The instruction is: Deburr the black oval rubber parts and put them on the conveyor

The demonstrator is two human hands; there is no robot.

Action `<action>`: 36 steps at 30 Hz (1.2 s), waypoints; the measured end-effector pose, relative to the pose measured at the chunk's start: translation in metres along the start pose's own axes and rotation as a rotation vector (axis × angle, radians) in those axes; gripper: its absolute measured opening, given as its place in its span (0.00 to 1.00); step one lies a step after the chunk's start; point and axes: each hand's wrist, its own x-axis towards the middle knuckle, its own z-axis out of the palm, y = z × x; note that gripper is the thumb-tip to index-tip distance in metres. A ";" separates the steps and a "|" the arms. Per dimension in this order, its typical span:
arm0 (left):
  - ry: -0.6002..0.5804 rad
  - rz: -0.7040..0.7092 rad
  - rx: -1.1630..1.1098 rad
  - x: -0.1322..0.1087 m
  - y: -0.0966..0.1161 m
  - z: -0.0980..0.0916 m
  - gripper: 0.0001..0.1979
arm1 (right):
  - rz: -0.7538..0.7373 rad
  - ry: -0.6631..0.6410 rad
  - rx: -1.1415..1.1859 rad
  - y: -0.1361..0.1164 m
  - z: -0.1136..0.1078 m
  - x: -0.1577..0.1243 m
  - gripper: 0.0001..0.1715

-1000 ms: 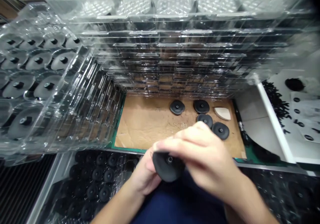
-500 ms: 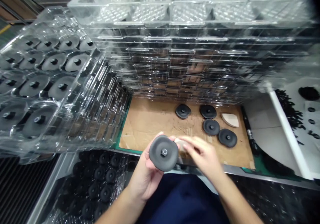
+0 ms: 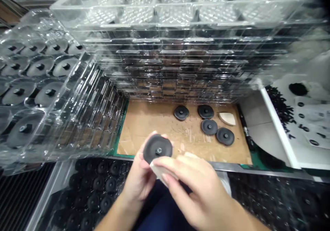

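My left hand (image 3: 138,181) is closed round a black round disc (image 3: 157,149) with a small metal centre, held up facing me. My right hand (image 3: 190,183) is closed on a small white pad (image 3: 157,169) that it presses against the disc's lower edge. Several more black discs (image 3: 209,126) lie on the brown cardboard sheet (image 3: 144,121) beyond my hands, next to another white wedge-shaped pad (image 3: 227,118).
A tall stack of clear plastic trays (image 3: 180,52) stands behind the cardboard. Clear trays holding discs (image 3: 38,87) lean at the left. A tray of black discs (image 3: 95,189) lies low at the left, and a white bin with black parts (image 3: 301,114) sits at the right.
My right hand has moved back in over the disc, and the white pad is now against the disc's lower edge. The disc has shifted slightly left.
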 end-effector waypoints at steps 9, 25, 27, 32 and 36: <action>-0.101 0.002 -0.017 -0.001 0.000 -0.003 0.23 | -0.049 0.007 -0.022 0.010 0.000 -0.005 0.12; -0.214 -0.315 -0.123 -0.014 0.006 -0.014 0.27 | 0.226 0.068 0.004 0.083 0.009 0.008 0.14; -0.211 -0.324 -0.155 -0.015 0.006 -0.016 0.27 | 0.331 0.053 0.001 0.108 0.027 -0.009 0.15; -0.223 -0.329 -0.211 -0.014 0.006 -0.013 0.24 | 0.387 -0.061 -0.047 0.141 0.055 -0.041 0.14; -0.233 -0.338 -0.233 -0.013 0.004 -0.011 0.26 | 0.400 -0.089 -0.061 0.142 0.056 -0.041 0.13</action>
